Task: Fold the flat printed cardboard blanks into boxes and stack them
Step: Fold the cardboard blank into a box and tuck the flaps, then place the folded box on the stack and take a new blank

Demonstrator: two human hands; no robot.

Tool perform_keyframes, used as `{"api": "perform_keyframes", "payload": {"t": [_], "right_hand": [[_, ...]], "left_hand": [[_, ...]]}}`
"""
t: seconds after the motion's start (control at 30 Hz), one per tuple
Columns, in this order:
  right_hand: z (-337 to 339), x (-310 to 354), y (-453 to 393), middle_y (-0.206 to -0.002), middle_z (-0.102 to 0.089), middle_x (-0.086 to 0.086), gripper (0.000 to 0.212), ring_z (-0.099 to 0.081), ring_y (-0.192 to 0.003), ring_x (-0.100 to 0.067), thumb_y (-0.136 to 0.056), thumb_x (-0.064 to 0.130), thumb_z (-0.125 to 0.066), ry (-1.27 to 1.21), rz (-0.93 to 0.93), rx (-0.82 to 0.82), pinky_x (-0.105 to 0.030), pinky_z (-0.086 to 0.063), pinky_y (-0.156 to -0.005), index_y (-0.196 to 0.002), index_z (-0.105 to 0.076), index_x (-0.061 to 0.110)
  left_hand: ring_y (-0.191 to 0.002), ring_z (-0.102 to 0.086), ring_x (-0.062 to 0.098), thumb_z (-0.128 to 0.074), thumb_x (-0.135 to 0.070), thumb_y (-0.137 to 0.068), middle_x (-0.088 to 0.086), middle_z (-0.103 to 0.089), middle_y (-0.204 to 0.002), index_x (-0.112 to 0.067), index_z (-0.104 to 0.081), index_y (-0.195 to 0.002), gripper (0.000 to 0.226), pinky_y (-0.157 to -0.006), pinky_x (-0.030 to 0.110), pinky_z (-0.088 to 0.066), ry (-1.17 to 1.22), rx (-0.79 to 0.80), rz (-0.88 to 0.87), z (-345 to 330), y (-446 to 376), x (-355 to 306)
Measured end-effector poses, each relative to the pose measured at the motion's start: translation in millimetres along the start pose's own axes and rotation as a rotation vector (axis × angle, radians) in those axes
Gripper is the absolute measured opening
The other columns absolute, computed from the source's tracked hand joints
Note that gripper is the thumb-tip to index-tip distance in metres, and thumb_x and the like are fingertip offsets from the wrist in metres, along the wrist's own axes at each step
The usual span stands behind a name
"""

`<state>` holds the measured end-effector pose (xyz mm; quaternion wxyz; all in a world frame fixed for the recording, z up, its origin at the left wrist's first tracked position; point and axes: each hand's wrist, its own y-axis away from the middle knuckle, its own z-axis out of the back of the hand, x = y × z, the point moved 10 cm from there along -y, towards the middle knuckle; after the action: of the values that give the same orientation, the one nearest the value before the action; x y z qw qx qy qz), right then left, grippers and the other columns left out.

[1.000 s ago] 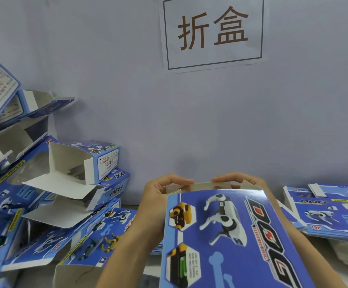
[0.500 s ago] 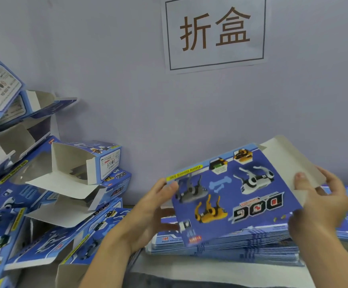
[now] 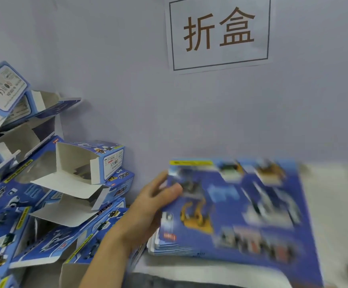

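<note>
A: One hand visible. Your left hand [image 3: 154, 206] pinches the near-left edge of the blue printed blank [image 3: 241, 206], thumb on top, fingers under.

B: Blank's position?

A: Motion-blurred, held over the stack of flat blanks [image 3: 169, 246], right of the pile of folded boxes [image 3: 90, 163]. Your right hand isn't visible.

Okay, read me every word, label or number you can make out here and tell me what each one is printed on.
"折盒": on the paper sign taped to the wall.
"DOG": on the side of a folded box in the pile at left, and again on the folded box below it.
Small print on the white end label of the top folded box: too small to read.
Print on the cardboard blank held by the left hand: blurred, unreadable.
</note>
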<state>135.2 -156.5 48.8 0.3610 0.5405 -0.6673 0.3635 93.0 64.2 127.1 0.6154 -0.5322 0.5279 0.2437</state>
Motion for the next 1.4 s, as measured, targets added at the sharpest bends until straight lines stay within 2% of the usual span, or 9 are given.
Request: {"api": "perform_keyframes", "payload": {"t": [0.07, 0.17, 0.23, 0.33, 0.5, 0.63, 0.77, 1.23, 1.4], "right_hand": [[-7.8, -13.5, -0.5, -0.077, -0.067, -0.018, 0.024, -0.064, -0.066, -0.031, -0.093, -0.006, -0.047, 0.198, -0.027, 0.052, -0.041, -0.05, -0.071, -0.088, -0.062, 0.012], [-29.2, -34.9, 0.5, -0.088, -0.076, -0.011, 0.025, -0.072, -0.073, -0.027, -0.093, 0.005, -0.054, 0.421, -0.106, 0.189, -0.031, -0.05, -0.064, -0.1, -0.07, 0.022], [-36.0, -40.8, 1.0, -0.09, -0.077, -0.006, 0.027, -0.074, -0.077, -0.023, -0.094, 0.011, -0.056, 0.489, -0.126, 0.22, -0.028, -0.053, -0.063, -0.103, -0.073, 0.031], [-35.7, -41.6, 0.3, -0.088, -0.077, -0.002, 0.028, -0.075, -0.078, -0.021, -0.095, 0.012, -0.056, 0.522, -0.096, 0.219, -0.027, -0.056, -0.063, -0.106, -0.072, 0.033], [-37.3, -26.5, 3.3, -0.079, -0.076, 0.0, 0.031, -0.073, -0.069, -0.017, -0.093, 0.003, -0.057, 0.6, 0.073, 0.162, -0.024, -0.053, -0.054, -0.095, -0.076, 0.028], [-31.2, -3.6, 3.0, -0.084, -0.074, 0.008, 0.037, -0.069, -0.082, -0.005, -0.092, 0.001, -0.055, 0.797, 0.303, 0.034, -0.016, -0.05, -0.063, -0.092, -0.074, 0.032], [-27.7, -14.8, -0.5, -0.111, -0.066, 0.013, 0.036, -0.057, -0.108, -0.008, -0.093, 0.006, -0.053, 1.005, 0.262, 0.066, -0.026, -0.046, -0.092, -0.111, -0.069, 0.032], [-31.1, -15.3, -0.7, -0.11, -0.068, 0.008, 0.036, -0.059, -0.105, -0.007, -0.093, 0.008, -0.053, 0.991, 0.303, 0.078, -0.027, -0.046, -0.09, -0.112, -0.066, 0.036], [-28.9, -21.3, -4.4, -0.124, -0.06, 0.004, 0.057, -0.058, -0.109, -0.012, -0.099, 0.016, -0.053, 0.81, 0.235, 0.085, -0.017, -0.049, -0.077, -0.149, -0.032, 0.034]], "left_hand": [[-0.104, -0.071, 0.018, -0.077, -0.032, -0.072, -0.001, -0.072, -0.118, -0.046, -0.069, -0.114, 0.045, -0.08, 0.027, -0.057, -0.25, 0.119, 0.005, -19.8, 2.7, -7.6], [-0.099, -0.069, 0.013, -0.083, -0.041, -0.066, -0.005, -0.069, -0.115, -0.045, -0.059, -0.117, 0.057, -0.086, 0.041, -0.055, -0.077, -0.249, -0.272, -0.4, -5.6, -56.1], [-0.119, -0.055, 0.015, -0.085, -0.058, -0.06, -0.004, -0.056, -0.133, -0.046, -0.039, -0.132, 0.087, -0.103, 0.051, -0.044, 0.163, -0.391, -0.398, 21.8, -3.0, -73.6], [-0.136, -0.034, -0.001, -0.084, -0.076, -0.027, -0.016, -0.025, -0.159, -0.041, -0.011, -0.156, 0.151, -0.118, 0.04, -0.023, -0.044, -0.286, -0.178, 13.5, -4.3, -55.4], [-0.131, -0.047, 0.003, -0.076, -0.043, -0.078, -0.013, -0.048, -0.146, -0.038, -0.048, -0.14, 0.068, -0.102, 0.014, -0.04, -0.633, -0.213, 0.051, 9.0, -13.9, 4.1], [-0.139, -0.035, 0.006, -0.068, -0.047, -0.089, -0.014, -0.03, -0.157, -0.039, -0.034, -0.15, 0.07, -0.107, 0.017, -0.035, -1.108, -0.049, 0.23, 23.8, -14.2, 63.9], [-0.148, -0.024, 0.013, -0.066, -0.054, -0.088, -0.01, -0.014, -0.165, -0.039, -0.022, -0.155, 0.081, -0.122, 0.034, -0.024, -1.162, 0.05, 0.437, 35.5, 0.5, 123.6], [-0.125, -0.046, 0.013, -0.063, -0.053, -0.091, -0.006, -0.049, -0.143, -0.041, -0.045, -0.145, 0.058, -0.104, 0.028, -0.038, -1.254, -0.062, 0.325, 44.0, -9.6, 115.5], [-0.102, -0.056, -0.02, -0.087, -0.045, -0.07, -0.044, -0.061, -0.103, -0.048, -0.058, -0.111, 0.051, -0.083, 0.0, -0.041, -0.83, -0.119, 0.254, 38.7, -9.9, 105.2]]}}
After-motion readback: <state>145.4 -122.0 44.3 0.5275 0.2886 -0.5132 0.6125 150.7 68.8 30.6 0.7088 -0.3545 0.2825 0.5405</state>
